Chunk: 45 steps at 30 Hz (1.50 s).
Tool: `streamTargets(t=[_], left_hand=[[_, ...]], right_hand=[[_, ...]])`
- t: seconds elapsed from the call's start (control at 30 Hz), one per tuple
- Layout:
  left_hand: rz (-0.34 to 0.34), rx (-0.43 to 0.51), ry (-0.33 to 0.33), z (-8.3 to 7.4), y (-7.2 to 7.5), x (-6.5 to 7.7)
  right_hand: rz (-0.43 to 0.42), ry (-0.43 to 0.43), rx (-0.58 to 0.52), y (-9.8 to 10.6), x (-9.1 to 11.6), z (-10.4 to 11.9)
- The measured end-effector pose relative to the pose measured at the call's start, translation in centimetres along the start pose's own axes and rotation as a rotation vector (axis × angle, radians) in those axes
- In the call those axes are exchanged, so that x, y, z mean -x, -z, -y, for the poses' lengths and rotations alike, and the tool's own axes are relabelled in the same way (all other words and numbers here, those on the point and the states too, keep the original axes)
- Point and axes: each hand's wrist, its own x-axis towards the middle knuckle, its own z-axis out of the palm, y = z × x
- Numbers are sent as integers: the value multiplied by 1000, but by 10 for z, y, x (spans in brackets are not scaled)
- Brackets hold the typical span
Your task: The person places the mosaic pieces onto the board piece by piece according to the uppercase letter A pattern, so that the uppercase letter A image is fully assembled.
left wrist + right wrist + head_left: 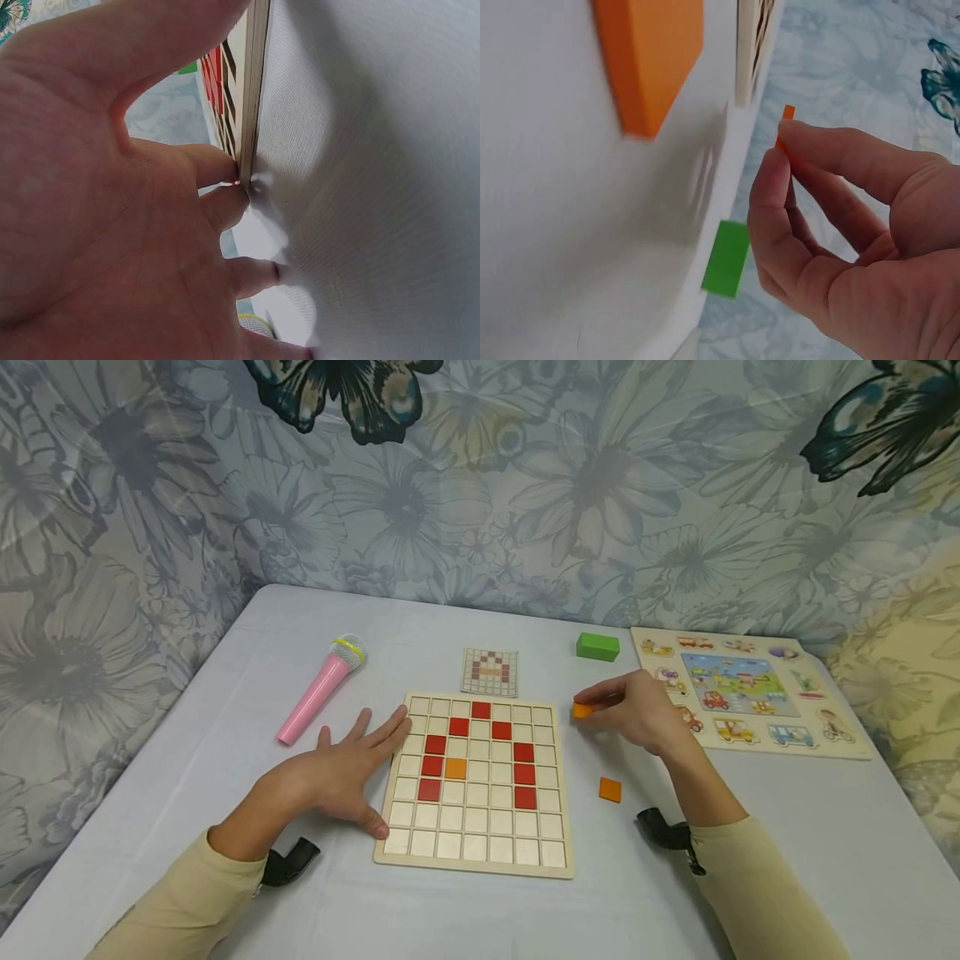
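Observation:
A wooden grid board (476, 864) lies in the middle of the table, with several red tiles (523, 774) and one orange tile (455, 768) set in its squares. My left hand (337, 777) rests spread along the board's left edge, thumb at the lower corner and fingertips at the upper left side. To the right of the board, my right hand (637, 710) pinches an orange tile (788, 112) between thumb and fingertips, raised over the table. Another orange tile (611, 790) lies on the cloth below that hand. Behind the board is a small pattern card (490, 672) showing a coloured grid.
A pink toy microphone (318, 693) lies at the left. Toward the back right sits a green block (597, 647), beside a picture puzzle board (750, 693) with vehicle pieces. A patterned curtain (480, 510) hangs behind the white-covered table (315, 910).

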Motion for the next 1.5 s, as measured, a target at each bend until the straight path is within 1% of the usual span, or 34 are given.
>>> streamTargets(t=[0.23,0.53,0.73,0.97,1.23,1.5], left_hand=[[0,-3,-1,0,0,-1],[-1,-4,-1,1,0,-1],[-1,-14,-1,1,0,-1],[4,-5,2,1,0,-1],[0,-2,0,-1,1,-2],[-1,3,3,0,-1,0]], right_hand=[[26,21,-40,-2,5,10],[61,32,-58,-11,11,25],[76,40,-75,-21,14,33],[96,44,-85,-34,16,42],[131,25,-113,-45,16,53],[144,60,-112,-59,18,60]])
